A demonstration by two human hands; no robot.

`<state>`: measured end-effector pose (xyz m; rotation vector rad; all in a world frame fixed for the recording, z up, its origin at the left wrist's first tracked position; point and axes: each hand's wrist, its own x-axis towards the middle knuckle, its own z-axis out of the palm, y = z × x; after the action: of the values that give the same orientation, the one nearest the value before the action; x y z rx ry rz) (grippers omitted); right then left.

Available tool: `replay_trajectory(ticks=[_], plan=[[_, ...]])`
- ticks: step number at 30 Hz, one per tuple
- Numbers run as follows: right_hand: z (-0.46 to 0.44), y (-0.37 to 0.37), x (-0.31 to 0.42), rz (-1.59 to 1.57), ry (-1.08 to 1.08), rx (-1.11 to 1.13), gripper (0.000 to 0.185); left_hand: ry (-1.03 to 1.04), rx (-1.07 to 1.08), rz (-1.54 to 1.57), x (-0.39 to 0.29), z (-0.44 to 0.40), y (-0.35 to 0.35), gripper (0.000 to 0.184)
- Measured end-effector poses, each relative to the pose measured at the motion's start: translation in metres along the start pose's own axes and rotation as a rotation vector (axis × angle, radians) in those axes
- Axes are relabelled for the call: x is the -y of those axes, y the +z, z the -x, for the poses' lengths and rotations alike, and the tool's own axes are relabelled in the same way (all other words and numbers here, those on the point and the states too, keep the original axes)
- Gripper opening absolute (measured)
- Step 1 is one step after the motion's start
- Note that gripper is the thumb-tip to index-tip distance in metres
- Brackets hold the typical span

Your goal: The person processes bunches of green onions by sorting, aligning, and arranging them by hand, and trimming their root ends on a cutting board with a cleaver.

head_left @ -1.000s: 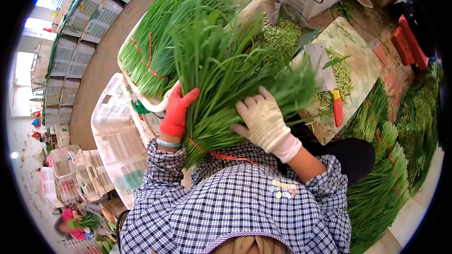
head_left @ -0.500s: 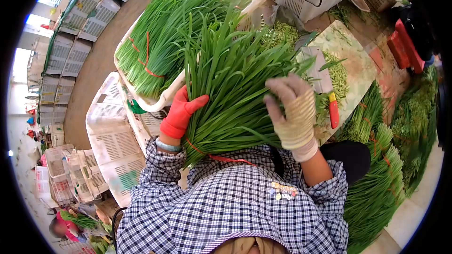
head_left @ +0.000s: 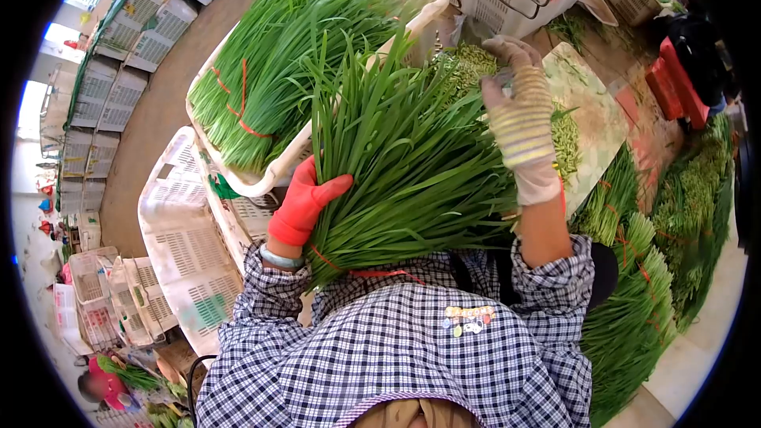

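My left hand (head_left: pixel 304 200), in a red glove, is wrapped round the lower stems of a large bunch of garlic chives (head_left: pixel 404 166). The leaves fan up and to the right across my lap, and a red tie (head_left: pixel 380 273) lies by the stem ends. At the right tips of the leaves, my right hand (head_left: pixel 519 115) is raised in a striped pale glove, fingers curved and apart with nothing visible in them. Beyond it are small cut green pieces (head_left: pixel 468 67). A cutting board (head_left: pixel 594 123) with more pieces lies to the right, partly covered by that hand.
A white crate (head_left: pixel 273 178) at the front left holds chives tied with red bands (head_left: pixel 293 63). Tied bundles (head_left: pixel 626 341) lie on the floor at my right. Stacked crates (head_left: pixel 507 0) stand ahead, near a red stool (head_left: pixel 674 83). Another person (head_left: pixel 111 380) is at the lower left.
My right hand has moved up and away from my body, past the leaf tips toward the cut pieces. The red-handled knife is now mostly hidden behind it. My left hand keeps its hold.
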<state>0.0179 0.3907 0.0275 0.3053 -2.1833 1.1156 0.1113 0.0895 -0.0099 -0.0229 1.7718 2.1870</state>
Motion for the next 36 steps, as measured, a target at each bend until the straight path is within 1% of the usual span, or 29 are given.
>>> replay_trajectory(ticks=[1, 3, 4, 6, 7, 8, 12, 14, 15, 16, 17, 18, 20, 21, 22, 24, 25, 26, 27, 28, 30, 31, 33, 34, 35, 36], plan=[[-0.001, -0.007, 0.006, 0.008, 0.008, 0.0, 0.017, -0.015, -0.006, -0.012, -0.001, 0.0, 0.0, 0.045], [-0.001, -0.018, 0.018, 0.3, -0.322, 0.365, 0.02, -0.033, -0.004, -0.021, 0.001, -0.001, 0.001, 0.046], [0.001, -0.013, 0.022, 0.306, -0.317, 0.365, 0.02, -0.026, -0.003, -0.034, 0.002, -0.002, 0.0, 0.046], [0.007, 0.008, 0.028, 0.516, -0.315, 0.831, 0.029, -0.013, -0.002, -0.047, 0.001, -0.005, 0.0, 0.046], [0.017, 0.019, 0.021, 0.524, -0.414, 0.816, 0.029, -0.021, -0.002, -0.035, 0.0, -0.005, 0.001, 0.048], [0.023, 0.024, 0.011, 0.52, -0.421, 0.816, 0.029, -0.028, -0.007, -0.022, 0.0, -0.004, 0.001, 0.049], [0.043, 0.019, -0.036, -0.526, 0.624, 0.301, 0.022, -0.013, -0.049, -0.014, 0.003, 0.0, -0.002, 0.049], [0.032, 0.003, -0.031, -0.038, 0.315, 0.067, 0.019, 0.029, -0.062, -0.1, 0.002, -0.002, -0.005, 0.047], [0.023, -0.008, -0.021, 0.224, -0.023, -0.119, 0.012, 0.024, -0.076, -0.118, 0.003, -0.002, -0.006, 0.044], [0.022, -0.022, -0.006, 0.24, -0.014, -0.118, 0.012, 0.014, -0.062, -0.113, 0.004, -0.001, -0.004, 0.044], [0.028, -0.035, 0.011, 0.045, 0.074, 0.004, 0.013, 0.015, -0.077, -0.1, 0.004, -0.003, -0.004, 0.043], [0.034, -0.047, 0.025, -0.153, 0.162, 0.124, 0.017, 0.017, -0.096, -0.087, 0.005, -0.003, -0.004, 0.043], [0.04, -0.065, 0.042, 0.201, -0.151, 0.619, 0.032, 0.027, -0.086, -0.096, 0.006, -0.005, -0.003, 0.042], [0.052, -0.056, 0.048, 0.355, -0.241, 0.688, 0.042, 0.013, -0.086, -0.07, 0.005, -0.004, -0.002, 0.042], [0.054, -0.042, 0.059, 0.521, -0.167, 1.148, 0.042, 0.001, -0.083, -0.046, 0.005, -0.004, -0.002, 0.042], [0.104, -0.029, 0.037, 0.339, -0.296, 0.892, 0.03, -0.004, -0.074, -0.062, 0.005, -0.005, -0.002, 0.042], [0.127, -0.028, 0.018, -0.068, 0.055, 0.605, 0.019, 0.005, -0.093, -0.057, 0.005, -0.004, -0.002, 0.042], [0.129, -0.042, 0.005, -0.147, 0.272, 0.458, 0.012, 0.013, -0.115, -0.048, 0.006, -0.003, 0.0, 0.041], [0.131, -0.056, -0.008, -0.251, 0.469, 0.273, 0.012, 0.012, -0.114, -0.05, 0.003, -0.001, 0.001, 0.041], [0.112, -0.071, -0.011, -0.04, 0.538, 0.251, 0.019, 0.006, -0.11, -0.048, 0.006, 0.0, -0.001, 0.041], [0.095, -0.084, -0.001, 0.18, 0.268, -0.001, 0.027, 0.032, -0.127, -0.075, 0.009, -0.001, -0.008, 0.041], [0.093, -0.094, 0.002, 0.242, 0.252, 0.036, 0.029, 0.02, -0.135, -0.06, 0.009, -0.001, -0.008, 0.04], [0.093, -0.1, 0.01, 0.294, -0.093, 0.143, 0.034, 0.035, -0.128, -0.062, 0.009, -0.005, -0.003, 0.041], [0.096, -0.092, 0.018, 0.184, -0.128, 0.217, 0.037, 0.049, -0.133, -0.068, 0.008, -0.005, -0.002, 0.041], [0.095, -0.085, 0.033, 0.186, -0.142, 0.37, 0.048, 0.054, -0.135, -0.073, 0.008, -0.006, -0.002, 0.041], [0.112, -0.052, 0.052, 0.202, -0.178, 0.59, 0.069, 0.051, -0.138, -0.089, 0.007, -0.005, -0.005, 0.041]])
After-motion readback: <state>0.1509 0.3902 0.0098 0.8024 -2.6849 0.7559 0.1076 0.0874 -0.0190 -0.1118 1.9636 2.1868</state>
